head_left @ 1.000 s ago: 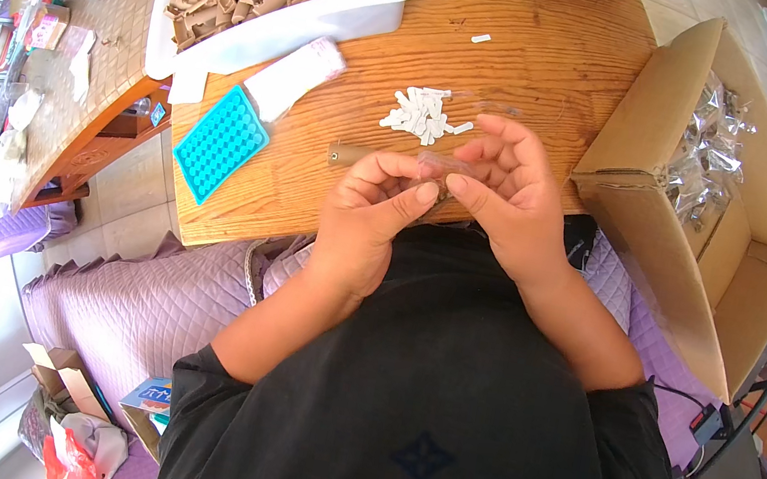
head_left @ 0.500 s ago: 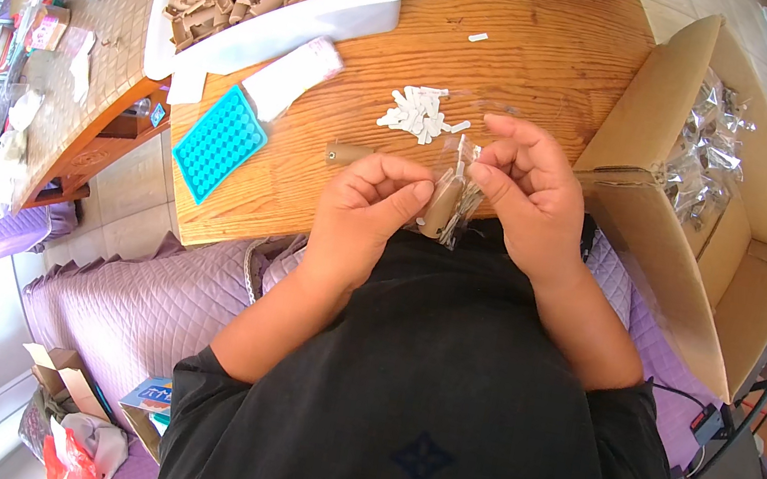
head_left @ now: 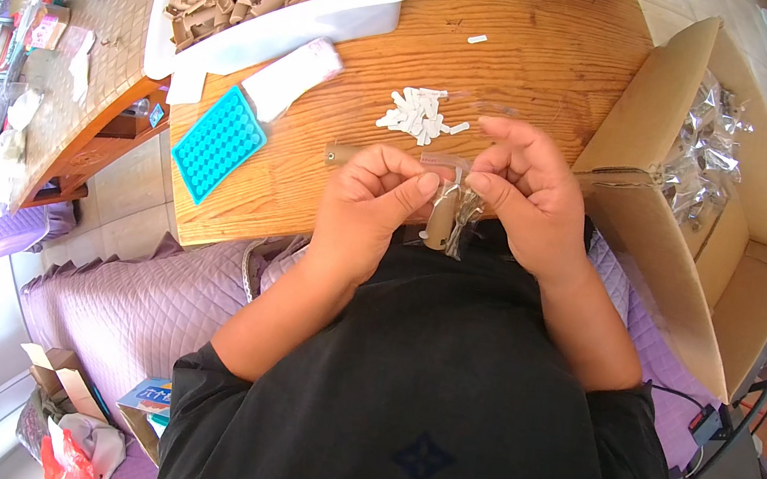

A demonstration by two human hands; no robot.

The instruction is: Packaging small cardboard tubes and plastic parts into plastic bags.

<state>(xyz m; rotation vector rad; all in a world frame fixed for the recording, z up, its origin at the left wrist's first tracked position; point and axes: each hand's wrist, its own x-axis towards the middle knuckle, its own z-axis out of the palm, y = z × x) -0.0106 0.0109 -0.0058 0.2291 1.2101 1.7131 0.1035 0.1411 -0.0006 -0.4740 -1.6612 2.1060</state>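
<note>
A small clear plastic bag [head_left: 457,240] hangs between my two hands at the table's near edge. Inside it shows a brown tube-shaped piece [head_left: 440,221], beside some thin shiny bits too small to name. My left hand [head_left: 373,195] pinches the bag's upper left between thumb and forefinger. At the upper right, my right hand [head_left: 534,202] pinches the same bag, its other fingers curled loosely. Just left of the bag, another brown piece [head_left: 341,153] lies on the wood, partly behind my left hand. A pile of small white strips [head_left: 414,115] lies beyond my hands.
At the far left, a white bin [head_left: 336,39] holds many brown pieces under a purple bag. A teal gridded tray [head_left: 219,146] and a white packet [head_left: 290,80] lie left. To the right, an open cardboard box [head_left: 634,139] contains filled clear bags [head_left: 708,152].
The bag has turned and dropped slightly between my fingers, hanging straighter with its top edge spread between both hands. My right hand has shifted slightly; the rest looks the same.
</note>
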